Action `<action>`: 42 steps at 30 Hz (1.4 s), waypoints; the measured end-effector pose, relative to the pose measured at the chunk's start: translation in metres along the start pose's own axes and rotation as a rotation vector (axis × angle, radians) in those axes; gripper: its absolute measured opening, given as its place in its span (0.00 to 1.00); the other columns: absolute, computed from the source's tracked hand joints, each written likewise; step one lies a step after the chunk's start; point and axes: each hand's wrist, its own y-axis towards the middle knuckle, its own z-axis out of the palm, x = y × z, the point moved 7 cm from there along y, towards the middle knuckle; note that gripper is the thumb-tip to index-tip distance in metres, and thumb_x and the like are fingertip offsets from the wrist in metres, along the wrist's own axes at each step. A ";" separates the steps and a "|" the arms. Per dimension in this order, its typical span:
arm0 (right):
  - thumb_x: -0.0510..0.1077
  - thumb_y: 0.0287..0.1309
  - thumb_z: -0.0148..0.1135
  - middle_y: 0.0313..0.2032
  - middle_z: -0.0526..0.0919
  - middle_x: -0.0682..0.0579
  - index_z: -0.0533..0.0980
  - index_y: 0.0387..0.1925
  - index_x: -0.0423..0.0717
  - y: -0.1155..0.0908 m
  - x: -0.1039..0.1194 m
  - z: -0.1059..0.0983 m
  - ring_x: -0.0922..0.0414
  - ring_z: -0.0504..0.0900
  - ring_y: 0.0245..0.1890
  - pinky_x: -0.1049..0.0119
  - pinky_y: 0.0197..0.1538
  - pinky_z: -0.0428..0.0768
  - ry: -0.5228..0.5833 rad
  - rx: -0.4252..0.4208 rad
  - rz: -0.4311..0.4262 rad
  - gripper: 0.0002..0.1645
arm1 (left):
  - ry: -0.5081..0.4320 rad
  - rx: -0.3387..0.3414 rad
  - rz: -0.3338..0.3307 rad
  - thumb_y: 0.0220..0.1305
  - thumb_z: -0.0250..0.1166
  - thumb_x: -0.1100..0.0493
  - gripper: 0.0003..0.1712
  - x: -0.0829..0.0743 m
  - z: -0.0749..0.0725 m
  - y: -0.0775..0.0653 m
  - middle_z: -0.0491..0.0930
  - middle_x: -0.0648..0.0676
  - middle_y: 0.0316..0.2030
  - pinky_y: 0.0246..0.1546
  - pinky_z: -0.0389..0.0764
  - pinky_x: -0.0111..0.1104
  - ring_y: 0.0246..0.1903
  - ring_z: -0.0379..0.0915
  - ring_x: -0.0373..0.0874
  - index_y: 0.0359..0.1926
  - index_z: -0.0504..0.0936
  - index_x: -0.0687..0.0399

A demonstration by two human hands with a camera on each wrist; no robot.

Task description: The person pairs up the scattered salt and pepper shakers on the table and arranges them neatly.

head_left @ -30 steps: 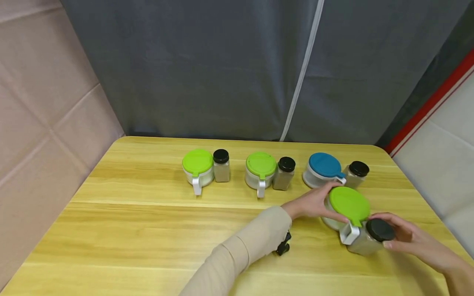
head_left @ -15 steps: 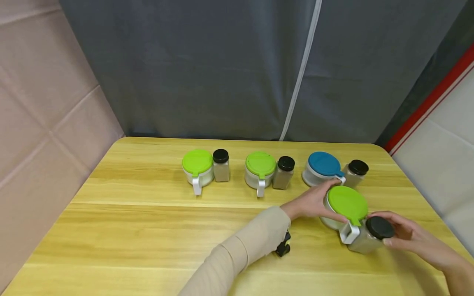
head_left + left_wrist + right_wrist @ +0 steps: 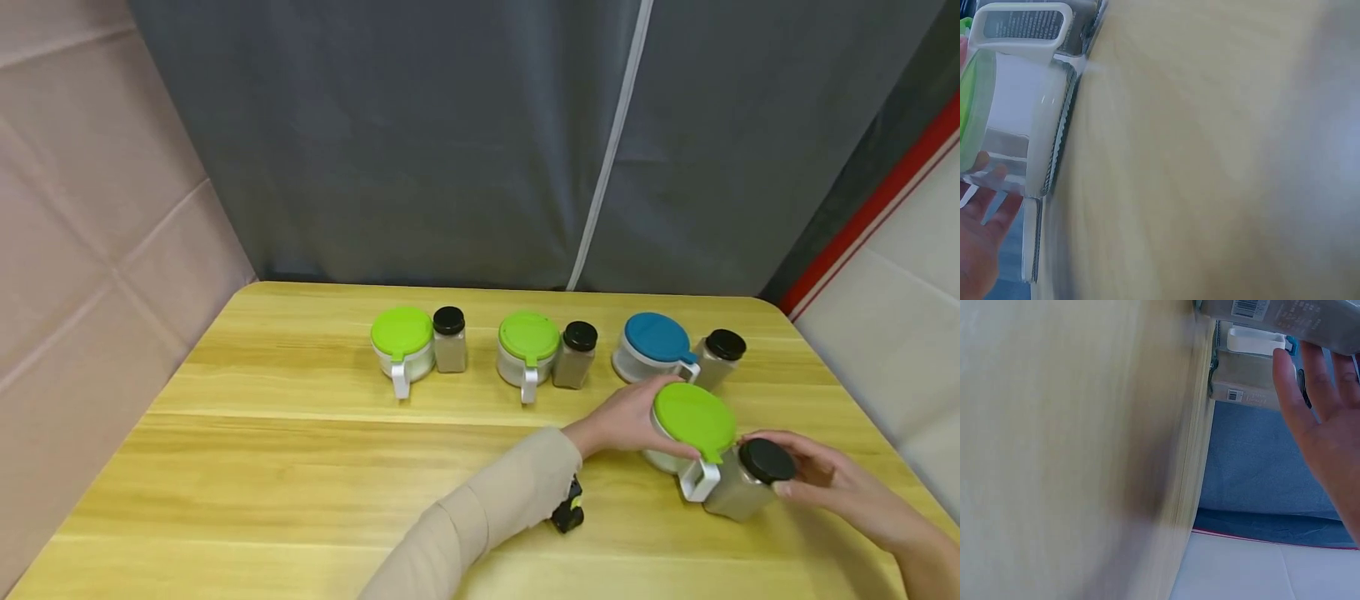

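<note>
In the head view my left hand (image 3: 633,419) grips a round, clear-and-white seasoning jar (image 3: 1013,100) with a green lid (image 3: 693,419) and a white handle toward me. Its fingers curl round the jar's far left side, the thumb along the near side. Just right of it is a square clear spice bottle (image 3: 735,490) with a black cap, which my right hand (image 3: 836,485) holds from the right between thumb and fingers. The bottle stands close beside the jar's handle. The right wrist view shows the printed base of this bottle (image 3: 1297,319) past the fingers.
Behind them stand a blue-lidded jar (image 3: 652,354) and a black-capped bottle (image 3: 716,362). Further left along the back are two more pairs, green-lidded jars (image 3: 527,354) (image 3: 402,350) with black-capped bottles (image 3: 574,362) (image 3: 450,346). A grey curtain (image 3: 420,150) hangs behind the wooden table (image 3: 300,483).
My left hand and the green-lidded jar have shifted slightly left, widening the space by the black-capped bottle. My right hand and its bottle have barely moved.
</note>
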 end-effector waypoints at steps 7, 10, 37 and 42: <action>0.21 0.55 0.43 0.53 0.71 0.61 0.58 0.59 0.32 0.001 0.001 -0.002 0.69 0.67 0.51 0.74 0.40 0.73 -0.026 -0.055 0.004 0.28 | -0.006 0.013 -0.010 0.36 0.72 0.41 0.52 0.001 -0.009 -0.016 0.65 0.39 0.51 0.43 0.64 0.20 0.46 0.61 0.27 0.63 0.56 0.46; 0.20 0.54 0.43 0.53 0.71 0.60 0.58 0.59 0.32 0.002 0.003 -0.003 0.68 0.68 0.51 0.75 0.41 0.72 -0.005 -0.081 -0.026 0.29 | -0.012 0.021 0.011 0.36 0.72 0.41 0.51 0.000 -0.013 -0.022 0.66 0.39 0.50 0.44 0.63 0.20 0.46 0.61 0.27 0.62 0.58 0.47; 0.25 0.54 0.51 0.50 0.71 0.68 0.62 0.59 0.37 0.005 0.015 0.000 0.71 0.71 0.46 0.74 0.36 0.75 -0.191 -0.267 0.067 0.29 | -0.082 0.072 0.073 0.37 0.74 0.46 0.50 0.001 -0.055 -0.115 0.68 0.42 0.51 0.50 0.62 0.25 0.48 0.62 0.30 0.61 0.59 0.50; 0.26 0.54 0.52 0.49 0.71 0.68 0.63 0.58 0.37 0.008 0.021 0.006 0.71 0.72 0.45 0.73 0.35 0.75 -0.194 -0.275 0.073 0.29 | -0.088 0.062 0.075 0.36 0.74 0.47 0.49 0.005 -0.063 -0.130 0.69 0.43 0.50 0.49 0.63 0.27 0.47 0.63 0.31 0.60 0.60 0.51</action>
